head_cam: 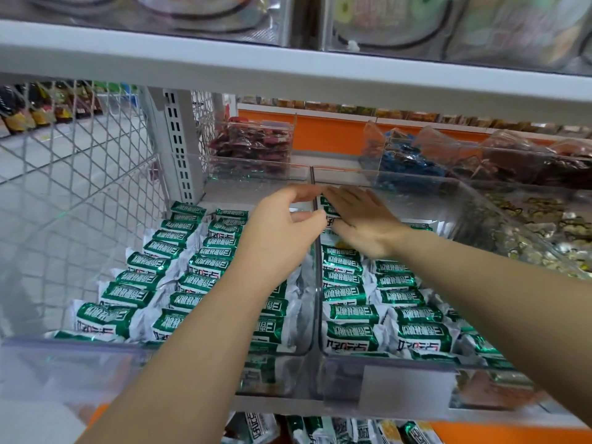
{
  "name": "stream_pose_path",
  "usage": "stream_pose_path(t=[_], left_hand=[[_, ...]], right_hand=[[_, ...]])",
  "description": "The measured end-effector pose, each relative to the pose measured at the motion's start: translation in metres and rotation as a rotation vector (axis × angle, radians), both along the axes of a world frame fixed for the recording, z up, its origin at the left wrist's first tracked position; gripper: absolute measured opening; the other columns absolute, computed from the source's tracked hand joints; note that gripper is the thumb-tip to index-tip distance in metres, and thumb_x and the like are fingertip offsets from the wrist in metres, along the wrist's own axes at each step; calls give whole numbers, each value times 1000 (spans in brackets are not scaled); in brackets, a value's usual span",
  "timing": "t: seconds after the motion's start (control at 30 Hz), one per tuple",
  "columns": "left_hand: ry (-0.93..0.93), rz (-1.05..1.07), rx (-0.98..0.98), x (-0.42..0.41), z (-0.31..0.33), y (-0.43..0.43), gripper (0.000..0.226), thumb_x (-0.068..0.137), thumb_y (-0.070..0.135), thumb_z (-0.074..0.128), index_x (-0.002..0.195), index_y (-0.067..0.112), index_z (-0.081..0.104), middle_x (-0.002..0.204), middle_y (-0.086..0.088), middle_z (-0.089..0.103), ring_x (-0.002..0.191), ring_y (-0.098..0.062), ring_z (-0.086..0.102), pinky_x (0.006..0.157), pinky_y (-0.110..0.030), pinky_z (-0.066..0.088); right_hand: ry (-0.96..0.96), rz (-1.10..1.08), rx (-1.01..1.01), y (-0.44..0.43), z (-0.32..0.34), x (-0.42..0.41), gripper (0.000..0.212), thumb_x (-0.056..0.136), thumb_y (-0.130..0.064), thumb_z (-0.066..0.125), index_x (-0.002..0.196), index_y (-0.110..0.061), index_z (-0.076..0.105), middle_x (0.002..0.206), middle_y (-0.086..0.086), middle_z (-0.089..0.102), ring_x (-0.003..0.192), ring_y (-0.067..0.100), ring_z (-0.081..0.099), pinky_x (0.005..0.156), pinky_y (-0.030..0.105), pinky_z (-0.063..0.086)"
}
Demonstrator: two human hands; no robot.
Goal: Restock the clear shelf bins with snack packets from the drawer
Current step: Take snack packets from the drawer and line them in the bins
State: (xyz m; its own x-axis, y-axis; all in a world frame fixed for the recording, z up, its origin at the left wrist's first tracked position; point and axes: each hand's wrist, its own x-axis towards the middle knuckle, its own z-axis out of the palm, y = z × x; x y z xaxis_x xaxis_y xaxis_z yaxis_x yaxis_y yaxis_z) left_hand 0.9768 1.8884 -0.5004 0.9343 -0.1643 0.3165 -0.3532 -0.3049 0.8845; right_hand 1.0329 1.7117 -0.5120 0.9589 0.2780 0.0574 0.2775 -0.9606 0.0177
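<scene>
Two clear shelf bins stand side by side, the left bin (64, 360) and the right bin (407, 386). Both hold rows of green-and-white snack packets (150, 264), with more packets (350, 312) in the right one. My left hand (282, 229) reaches to the back of the left bin by the shared wall, fingers and thumb curved apart with nothing seen between them. My right hand (362, 219) lies flat, fingers straight, on a few packets (327, 205) at the back of the right bin. More of the same packets (320, 431) show below the shelf.
A white shelf board (288, 68) hangs close overhead with bins of other snacks on it. Behind stand bins of red sweets (256, 142) and blue sweets (407, 161); a bin of gold-wrapped items (544, 232) is on the right. A wire mesh panel (80, 174) closes the left side.
</scene>
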Motion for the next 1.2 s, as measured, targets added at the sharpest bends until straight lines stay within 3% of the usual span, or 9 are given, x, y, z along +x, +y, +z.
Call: stream_pose_path(t=[0.1, 0.2, 0.3, 0.4, 0.6, 0.8, 0.93, 1.07, 1.2], left_hand=[[29, 8, -21, -1, -1, 0, 32, 92, 25, 57, 123, 34, 55, 99, 23, 60, 73, -6, 59, 50, 1, 38], [34, 23, -17, -2, -1, 0, 32, 92, 26, 57, 122, 35, 56, 94, 23, 59, 68, 1, 58, 50, 1, 38], [33, 31, -14, -2, -1, -1, 31, 92, 25, 57, 122, 33, 56, 92, 22, 60, 69, -1, 58, 51, 0, 38], [35, 39, -17, -2, 0, -3, 30, 92, 24, 57, 121, 32, 56, 89, 21, 59, 76, -12, 57, 48, -1, 37], [7, 57, 37, -4, 2, -3, 28, 93, 26, 57, 121, 31, 57, 90, 23, 58, 69, 14, 54, 54, 3, 38], [-158, 190, 101, -34, 7, -8, 22, 95, 19, 53, 114, 24, 63, 109, 13, 62, 95, 0, 56, 82, -19, 43], [-316, 300, 98, -77, 7, -13, 24, 93, 9, 50, 110, 18, 65, 102, 13, 59, 91, 1, 51, 76, -2, 35], [-372, 366, 34, -143, -23, -18, 22, 91, 1, 50, 101, 12, 66, 94, 11, 56, 86, 2, 48, 75, -4, 35], [-278, 293, 136, -185, -70, -18, 20, 92, 2, 51, 100, 12, 67, 92, 11, 56, 78, 0, 51, 68, -4, 38]], right_hand=[[-103, 8, 96, -3, 7, -10, 71, 98, -41, 41, 153, -21, 1, 161, -3, -1, 147, 16, -3, 118, 36, -2], [-201, -3, 100, -4, 9, -23, 67, 94, -38, 49, 152, -22, 19, 160, -2, 11, 146, 20, 7, 118, 39, 7], [-191, 49, 48, -3, -1, -29, 53, 96, -16, 42, 148, -13, 31, 155, 7, 28, 141, 25, 22, 115, 33, 15], [-113, 52, 26, -5, -11, -24, 53, 101, -14, 36, 151, -13, 21, 159, 7, 17, 146, 25, 15, 119, 33, 10], [-59, 37, 30, -11, 0, -30, 56, 102, -19, 35, 153, -20, 11, 161, 0, 8, 148, 20, 5, 120, 44, 7], [-276, 109, 284, -4, 24, -109, 42, 97, -17, 43, 139, -16, 48, 139, 4, 52, 128, 23, 46, 109, 45, 34], [-274, 138, 350, -6, 20, -184, 38, 91, -19, 42, 122, -16, 63, 119, 1, 65, 111, 22, 55, 97, 38, 41], [-222, 65, 400, -19, 8, -248, 27, 94, -14, 52, 118, -15, 65, 108, 1, 67, 97, 16, 56, 82, 26, 40], [-102, -10, 318, -43, 0, -284, 33, 94, -19, 56, 127, -20, 59, 117, -3, 64, 110, 15, 54, 93, 27, 43]])
